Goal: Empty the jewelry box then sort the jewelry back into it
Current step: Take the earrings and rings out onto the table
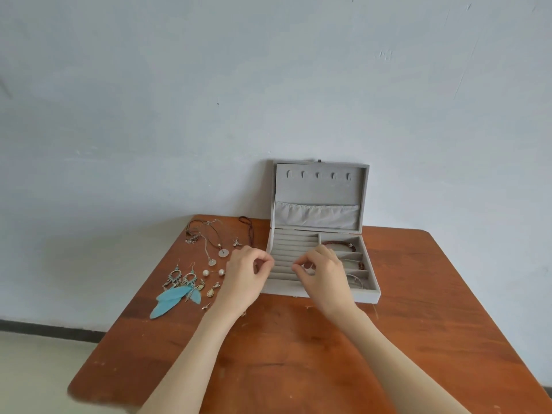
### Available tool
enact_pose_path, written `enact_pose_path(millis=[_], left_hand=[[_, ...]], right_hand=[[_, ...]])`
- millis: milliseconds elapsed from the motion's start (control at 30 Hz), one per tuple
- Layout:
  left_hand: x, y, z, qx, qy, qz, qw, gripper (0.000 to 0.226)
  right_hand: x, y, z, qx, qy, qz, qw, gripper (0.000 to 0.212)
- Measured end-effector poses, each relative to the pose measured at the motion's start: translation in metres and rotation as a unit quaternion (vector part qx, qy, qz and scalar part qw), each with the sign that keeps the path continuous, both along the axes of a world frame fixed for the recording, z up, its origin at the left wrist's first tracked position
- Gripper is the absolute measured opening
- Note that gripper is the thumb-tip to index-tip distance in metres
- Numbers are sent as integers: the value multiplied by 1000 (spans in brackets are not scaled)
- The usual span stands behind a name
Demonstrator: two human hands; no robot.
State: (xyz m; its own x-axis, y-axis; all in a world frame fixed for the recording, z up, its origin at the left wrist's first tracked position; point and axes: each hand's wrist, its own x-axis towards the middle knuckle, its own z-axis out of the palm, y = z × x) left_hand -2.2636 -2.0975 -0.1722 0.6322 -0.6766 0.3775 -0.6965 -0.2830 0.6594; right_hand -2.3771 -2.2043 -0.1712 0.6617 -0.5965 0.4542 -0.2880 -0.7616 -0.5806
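Turquoise feather earrings (174, 294): on the wooden table (298, 354), far left of the left hand, touching nothing but the table.
Pearl earrings (213, 272): just left of the left hand.
Disc pendant necklaces (218, 249): left of the left hand and beyond it.
Left hand (245, 279): above the box's left edge, fingers curled, thumb and forefinger pinched together; whether they hold something I cannot tell.
Grey velvet jewelry box (319, 186): open, lid upright, beyond and under both hands.
Right hand (319, 274): above the ring rolls, fingertips pinched; what is between them is too small to tell.
Beaded bracelet (339, 242): in the compartment beyond the right hand.
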Motion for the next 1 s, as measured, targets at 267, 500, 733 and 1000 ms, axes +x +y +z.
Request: enact_pose_path(millis=[267,500,733,1000], left_hand=[[2,92,-8,-16,11,59,998,12],[8,123,-27,33,-7,106,994,6],[9,126,-35,43,-28,113,992,2],[10,126,-35,48,-31,119,991,8]], right_hand=[[-3,79,-20,68,35,94,993,9],[18,111,-30,-36,57,97,993,9],[38,124,-32,-46,50,98,993,11],[38,123,-32,-45,62,98,992,13]])
